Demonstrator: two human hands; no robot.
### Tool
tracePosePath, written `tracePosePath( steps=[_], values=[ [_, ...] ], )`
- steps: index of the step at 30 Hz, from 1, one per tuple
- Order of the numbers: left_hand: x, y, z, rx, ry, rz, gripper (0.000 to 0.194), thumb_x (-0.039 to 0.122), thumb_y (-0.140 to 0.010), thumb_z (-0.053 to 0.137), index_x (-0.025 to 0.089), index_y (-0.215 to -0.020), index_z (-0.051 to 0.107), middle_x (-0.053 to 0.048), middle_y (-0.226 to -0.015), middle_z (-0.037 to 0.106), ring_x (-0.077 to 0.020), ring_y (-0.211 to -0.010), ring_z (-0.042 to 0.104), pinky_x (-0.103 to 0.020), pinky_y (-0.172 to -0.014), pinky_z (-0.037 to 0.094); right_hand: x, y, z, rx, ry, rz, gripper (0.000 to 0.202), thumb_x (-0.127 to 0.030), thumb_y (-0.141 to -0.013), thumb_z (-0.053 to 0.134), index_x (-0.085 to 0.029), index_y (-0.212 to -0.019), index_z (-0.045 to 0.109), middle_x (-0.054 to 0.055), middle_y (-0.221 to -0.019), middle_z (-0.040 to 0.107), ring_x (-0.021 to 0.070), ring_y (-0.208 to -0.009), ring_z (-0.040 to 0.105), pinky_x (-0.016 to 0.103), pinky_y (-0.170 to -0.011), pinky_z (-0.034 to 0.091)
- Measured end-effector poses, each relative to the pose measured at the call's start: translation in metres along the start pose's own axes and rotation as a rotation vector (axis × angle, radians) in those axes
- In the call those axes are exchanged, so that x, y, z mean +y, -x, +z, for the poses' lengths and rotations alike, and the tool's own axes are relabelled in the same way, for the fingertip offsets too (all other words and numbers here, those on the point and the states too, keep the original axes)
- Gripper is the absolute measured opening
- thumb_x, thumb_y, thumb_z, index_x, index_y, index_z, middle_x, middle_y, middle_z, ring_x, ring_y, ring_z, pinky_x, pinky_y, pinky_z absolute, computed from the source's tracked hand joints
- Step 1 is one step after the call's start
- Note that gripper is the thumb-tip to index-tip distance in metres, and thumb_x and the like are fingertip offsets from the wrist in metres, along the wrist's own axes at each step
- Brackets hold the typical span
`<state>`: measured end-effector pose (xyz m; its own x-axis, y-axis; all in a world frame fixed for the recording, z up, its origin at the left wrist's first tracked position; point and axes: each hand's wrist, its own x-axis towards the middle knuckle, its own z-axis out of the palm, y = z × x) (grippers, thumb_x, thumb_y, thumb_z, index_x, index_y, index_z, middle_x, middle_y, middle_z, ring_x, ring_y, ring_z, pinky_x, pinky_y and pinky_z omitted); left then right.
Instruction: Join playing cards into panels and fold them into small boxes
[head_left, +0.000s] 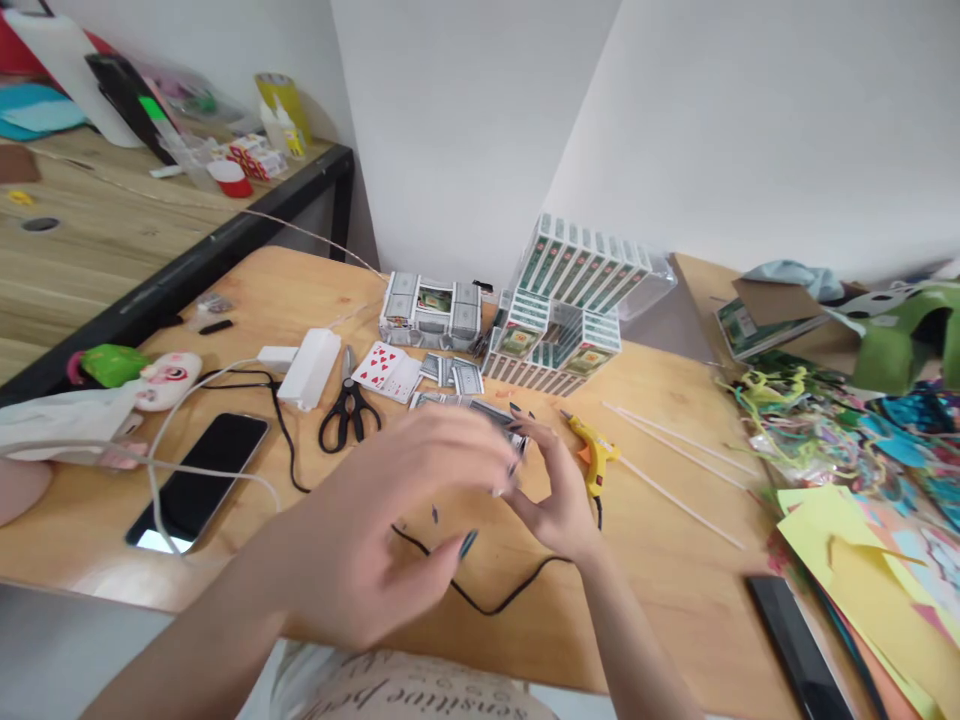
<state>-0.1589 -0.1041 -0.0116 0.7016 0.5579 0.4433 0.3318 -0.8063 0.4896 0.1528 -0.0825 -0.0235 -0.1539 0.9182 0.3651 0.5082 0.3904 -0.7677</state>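
My left hand [390, 520], smeared by motion, hovers in front with its thumb apart from its fingers and nothing visible in it. Beyond it, my right hand [559, 490] curls its fingers at the right end of a piece built of grey-backed playing cards [427, 400], mostly hidden behind my left hand. Loose cards [452, 373] and face-up heart cards [386, 370] lie just behind. Black-handled scissors [350, 405] rest to the left. A yellow glue gun [598, 455] lies right of my right hand.
A card-built box [431, 312] and a tall green-white card structure [562, 310] stand at the back. White glue sticks [682, 500] lie right, beside tangled coloured scraps [810, 430]. A phone [202, 480] with cables lies left. A black cord [487, 608] crosses the front.
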Motion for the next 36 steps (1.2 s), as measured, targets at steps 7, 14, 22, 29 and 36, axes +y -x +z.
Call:
tracePosePath(
  steps=[7, 14, 22, 29, 36],
  values=[
    [-0.016, -0.157, 0.027, -0.124, -0.187, -0.078, 0.053, 0.021, -0.075, 0.066, 0.020, -0.125, 0.048, -0.009, -0.116, 0.062, -0.0282, -0.111, 0.055, -0.051, -0.102, 0.039, 0.021, 0.019, -0.007, 0.083, -0.027, 0.102, 0.063, -0.041, -0.080, 0.067, -0.023, -0.133, 0.039, 0.014, -0.133, 0.050, 0.0286, -0.127, 0.047, 0.048, -0.105, 0.040],
    [-0.016, -0.141, 0.028, -0.084, -0.212, -0.150, 0.048, 0.029, -0.068, 0.073, 0.019, -0.109, 0.052, -0.008, -0.099, 0.063, -0.0282, -0.095, 0.059, -0.042, -0.080, 0.048, 0.092, 0.048, -0.017, 0.676, 0.494, 0.844, 0.065, -0.063, -0.073, 0.059, -0.014, -0.115, 0.048, 0.021, -0.106, 0.054, 0.0396, -0.112, 0.049, 0.055, -0.091, 0.040],
    [-0.017, -0.133, 0.034, -0.070, -0.300, -0.102, 0.051, 0.036, -0.070, 0.075, 0.023, -0.113, 0.053, -0.003, -0.089, 0.063, -0.0234, -0.084, 0.061, -0.034, -0.072, 0.045, 0.132, 0.040, 0.000, 0.755, 0.546, 0.922, 0.079, -0.058, -0.062, 0.064, -0.013, -0.123, 0.044, 0.024, -0.116, 0.052, 0.0415, -0.112, 0.048, 0.056, -0.092, 0.037],
    [-0.017, -0.127, 0.045, 0.015, -0.273, -0.088, 0.048, 0.022, -0.068, 0.077, 0.021, -0.107, 0.050, -0.003, -0.091, 0.064, -0.0231, -0.084, 0.059, -0.036, -0.076, 0.042, 0.126, 0.049, -0.010, 0.761, 0.372, 0.954, 0.075, -0.042, -0.062, 0.062, -0.012, -0.126, 0.035, 0.016, -0.103, 0.057, 0.0299, -0.088, 0.060, 0.046, -0.077, 0.047],
    [-0.023, -0.123, 0.049, 0.039, -0.243, -0.117, 0.045, 0.024, -0.069, 0.076, 0.020, -0.107, 0.053, -0.003, -0.090, 0.066, -0.0234, -0.083, 0.059, -0.037, -0.076, 0.041, 0.076, 0.050, -0.032, 0.748, 0.092, 0.820, 0.080, -0.042, -0.068, 0.067, -0.021, -0.135, 0.031, 0.003, -0.091, 0.060, 0.0136, -0.058, 0.057, 0.028, -0.056, 0.048]
  ],
)
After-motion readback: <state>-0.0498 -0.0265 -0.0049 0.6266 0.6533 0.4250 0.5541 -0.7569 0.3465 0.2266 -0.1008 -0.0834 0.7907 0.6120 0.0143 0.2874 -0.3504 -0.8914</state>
